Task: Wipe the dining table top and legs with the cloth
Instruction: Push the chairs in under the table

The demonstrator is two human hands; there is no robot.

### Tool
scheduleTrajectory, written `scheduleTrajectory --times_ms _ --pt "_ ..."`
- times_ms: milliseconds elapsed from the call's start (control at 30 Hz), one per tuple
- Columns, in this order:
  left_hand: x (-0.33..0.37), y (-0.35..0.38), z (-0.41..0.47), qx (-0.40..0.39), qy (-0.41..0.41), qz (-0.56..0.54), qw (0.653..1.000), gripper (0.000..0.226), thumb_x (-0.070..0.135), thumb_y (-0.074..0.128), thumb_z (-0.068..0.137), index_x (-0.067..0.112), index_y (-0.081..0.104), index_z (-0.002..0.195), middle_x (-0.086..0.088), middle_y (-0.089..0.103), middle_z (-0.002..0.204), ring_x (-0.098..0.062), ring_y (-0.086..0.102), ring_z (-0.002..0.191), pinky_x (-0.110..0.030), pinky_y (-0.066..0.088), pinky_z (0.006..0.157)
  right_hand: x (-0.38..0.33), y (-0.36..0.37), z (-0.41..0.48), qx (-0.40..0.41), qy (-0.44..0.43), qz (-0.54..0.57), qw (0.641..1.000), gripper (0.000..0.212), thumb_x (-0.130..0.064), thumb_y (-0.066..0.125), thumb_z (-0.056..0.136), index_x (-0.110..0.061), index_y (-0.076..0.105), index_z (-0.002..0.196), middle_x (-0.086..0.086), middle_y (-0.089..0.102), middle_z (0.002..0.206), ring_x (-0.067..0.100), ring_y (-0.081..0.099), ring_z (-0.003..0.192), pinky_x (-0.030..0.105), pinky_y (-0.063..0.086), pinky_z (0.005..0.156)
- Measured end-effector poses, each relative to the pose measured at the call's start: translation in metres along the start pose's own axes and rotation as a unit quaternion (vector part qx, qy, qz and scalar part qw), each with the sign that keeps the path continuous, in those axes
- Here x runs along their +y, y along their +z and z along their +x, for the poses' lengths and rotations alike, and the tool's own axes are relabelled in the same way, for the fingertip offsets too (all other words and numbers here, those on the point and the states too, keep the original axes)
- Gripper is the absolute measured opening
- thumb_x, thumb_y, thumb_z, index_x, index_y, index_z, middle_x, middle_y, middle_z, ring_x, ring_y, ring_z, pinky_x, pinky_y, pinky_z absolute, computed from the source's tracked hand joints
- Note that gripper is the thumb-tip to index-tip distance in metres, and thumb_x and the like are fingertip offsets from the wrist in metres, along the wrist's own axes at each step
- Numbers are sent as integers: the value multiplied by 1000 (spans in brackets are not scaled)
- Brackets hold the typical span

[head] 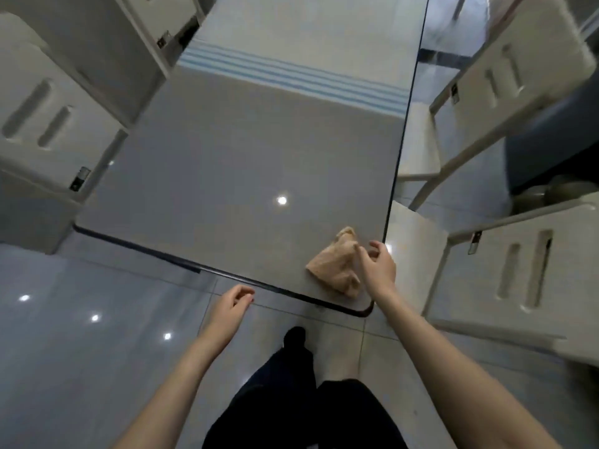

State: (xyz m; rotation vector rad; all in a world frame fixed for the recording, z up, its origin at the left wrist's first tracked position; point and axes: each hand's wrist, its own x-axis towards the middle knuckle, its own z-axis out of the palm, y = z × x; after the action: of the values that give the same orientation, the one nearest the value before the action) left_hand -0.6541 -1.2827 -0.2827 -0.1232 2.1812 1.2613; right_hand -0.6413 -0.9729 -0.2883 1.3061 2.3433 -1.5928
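Beige cloth [335, 268] lay crumpled on the dining table [227, 163], near right corner; right hand [377, 265] hovered at it, fingers loosely parted, nothing gripped. And the left hand [231, 303]: relaxed, empty. Wiping apparently unstarted, top and legs all to do.

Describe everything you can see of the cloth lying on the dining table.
The cloth is a small tan piece of soft-looking fabric, crumpled into a loose bunch with folds and a raised peak at its far end. It lies wholly on the glossy grey table top, close to the near right corner. The right hand is at its right side and seems to touch the fabric; whether it pinches the cloth cannot be told.
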Motion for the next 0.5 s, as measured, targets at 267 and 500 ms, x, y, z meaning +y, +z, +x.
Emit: scheduleTrajectory --times_ms 267,500 --pt "61 70 12 -76 47 41 995 14 12 50 96 15 62 92 -7 67 88 -19 61 82 -28 45 73 107 -115 -71 110 5 93 989 10 -16 54 97 -17 63 94 7 67 86 25 65 84 42 53 78" --pt "83 234 -47 -172 32 24 984 20 6 43 99 11 61 90 -10 64 81 -23 56 70 -28 39 62 272 -227 -176 235 143 196 941 18 -7 49 99 -13 62 89 13 63 77 27 59 70 26 52 58"
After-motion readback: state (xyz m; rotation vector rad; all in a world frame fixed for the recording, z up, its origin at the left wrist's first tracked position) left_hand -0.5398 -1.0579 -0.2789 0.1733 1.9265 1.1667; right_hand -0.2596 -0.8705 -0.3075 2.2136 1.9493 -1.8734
